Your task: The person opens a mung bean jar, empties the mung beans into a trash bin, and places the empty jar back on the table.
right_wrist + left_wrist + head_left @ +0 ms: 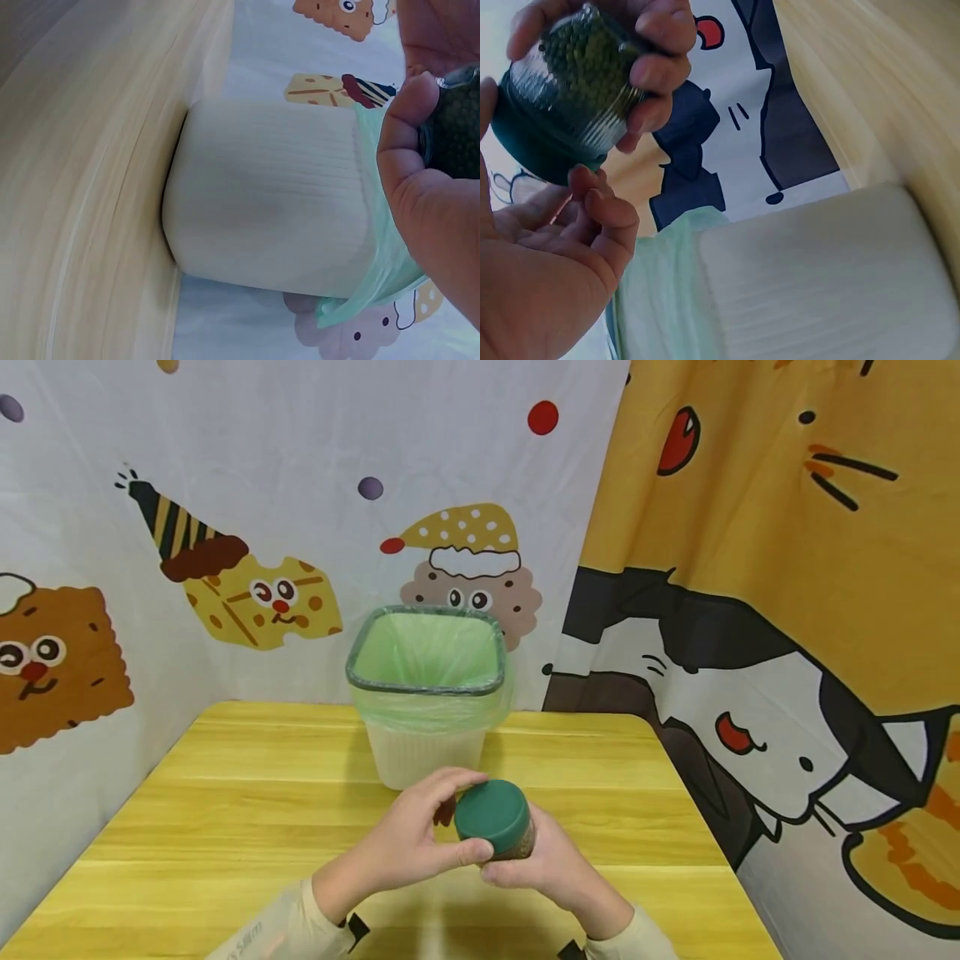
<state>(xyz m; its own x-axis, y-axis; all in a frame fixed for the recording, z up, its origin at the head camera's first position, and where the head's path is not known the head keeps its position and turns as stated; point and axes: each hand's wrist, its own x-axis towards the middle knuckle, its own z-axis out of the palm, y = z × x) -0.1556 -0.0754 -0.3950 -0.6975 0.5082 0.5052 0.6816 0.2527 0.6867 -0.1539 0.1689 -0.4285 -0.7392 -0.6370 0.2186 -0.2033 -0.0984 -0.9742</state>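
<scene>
A small clear jar (592,71) full of small green beans is held above the table, its dark green lid (491,815) uppermost. My right hand (551,868) grips the jar's glass body, with the fingers wrapped round it in the left wrist view. On the lid, my left hand (408,839) has its thumb at the near edge and its fingers at the far side. In the right wrist view the right hand (420,157) covers part of the jar (461,131), and the lid is out of sight there.
Behind the hands a white bin (427,752) stands on the yellow wooden table (247,810). A pale green bag (431,714) lines it, held by a dark rim ring (423,689). Cartoon-printed curtains (300,435) hang at the back and right.
</scene>
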